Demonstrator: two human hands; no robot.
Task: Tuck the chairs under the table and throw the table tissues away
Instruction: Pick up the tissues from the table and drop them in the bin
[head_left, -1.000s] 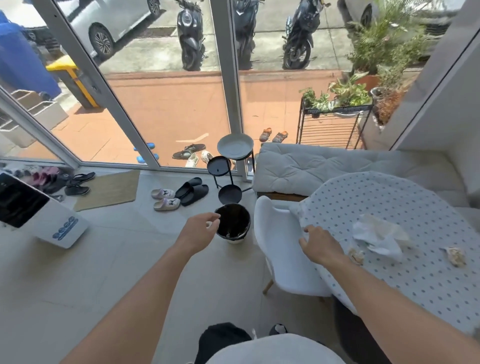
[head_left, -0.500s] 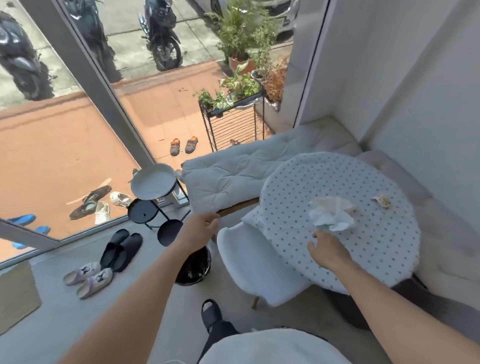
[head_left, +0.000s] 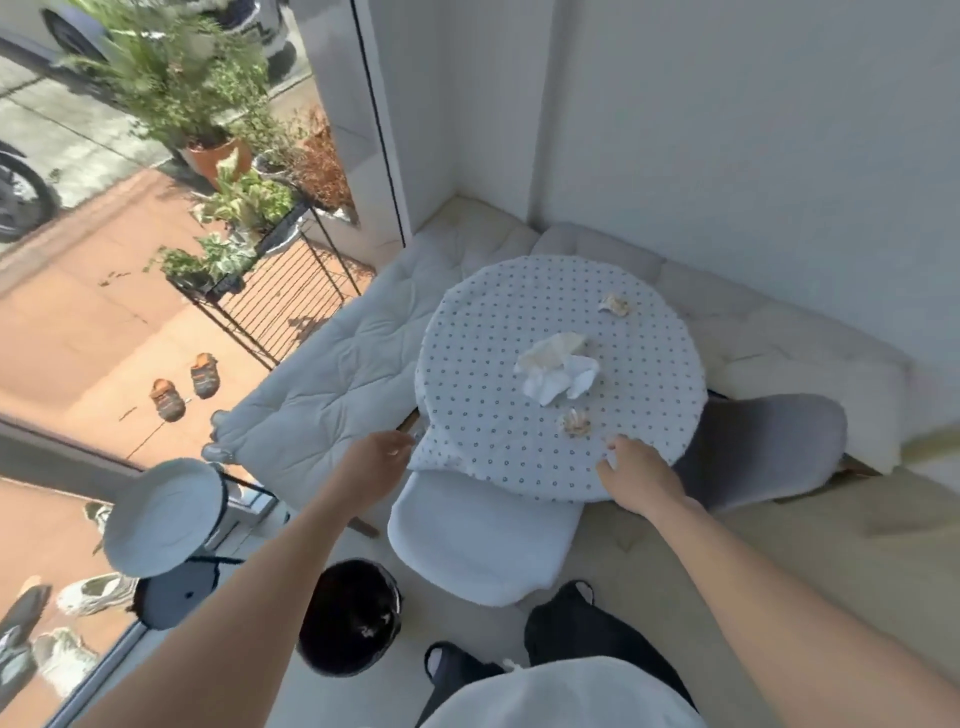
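Note:
A round table (head_left: 498, 312) with a dotted cloth stands in the corner. On it lie a big white tissue pile (head_left: 558, 366), a small crumpled tissue (head_left: 615, 305) farther back, and another small tissue (head_left: 575, 422) near the front edge. My right hand (head_left: 636, 475) rests open on the table's near edge, just below that small tissue. My left hand (head_left: 376, 462) hovers by the table's left edge, fingers curled with nothing seen in them. A white chair (head_left: 478, 540) sits partly under the table in front. At the right, a grey chair (head_left: 763, 441) is partly under it.
A black bin (head_left: 350, 616) stands on the floor under my left forearm. A grey cushioned bench (head_left: 332, 379) wraps the table's far side along the walls. A black stand with round trays (head_left: 163, 512) is at the left by the glass. My legs (head_left: 571, 629) are below.
The view has swung right towards the table. My right hand moved along the table's near edge to beside the small tissue. My left hand stays raised and curled.

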